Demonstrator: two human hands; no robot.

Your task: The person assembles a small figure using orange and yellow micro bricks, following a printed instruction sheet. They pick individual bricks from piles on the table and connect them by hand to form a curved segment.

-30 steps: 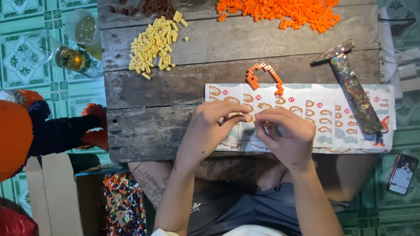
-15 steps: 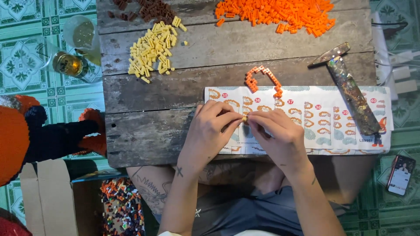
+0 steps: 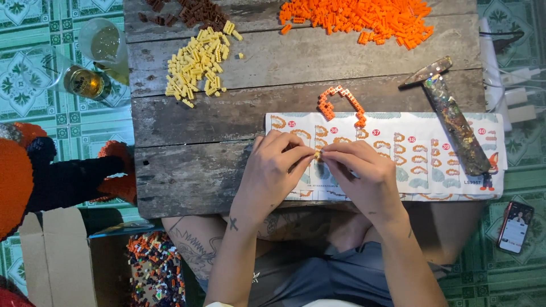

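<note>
My left hand (image 3: 273,170) and right hand (image 3: 361,173) meet over the weathered grey plank tabletop (image 3: 193,165), fingertips pinched together on a tiny pale yellow plastic building brick (image 3: 317,154) held between them, just above the printed paper instruction sheet (image 3: 409,187) that lies under both hands. Both hands are clenched on that one small piece, thumbs and forefingers pressing it from either side. Just beyond my fingertips, a small curved chain of orange bricks (image 3: 341,105) rests partly on the sheet's far edge. To the right of my right hand, a paint-spattered hammer with a metal head (image 3: 449,116) lies diagonally across the sheet. Farther out from my left hand sits a loose heap of pale yellow bricks (image 3: 199,62), with a smaller cluster of dark brown bricks (image 3: 187,10) beyond it, and a wide spread of orange bricks (image 3: 355,17) lies at the far edge beyond my right hand. Off the tabletop to the left, a clear glass of amber drink (image 3: 85,82) stands on the green patterned floor tiles (image 3: 23,51). To the right, near my knee, a black smartphone (image 3: 515,227) lies face up on the floor.
</note>
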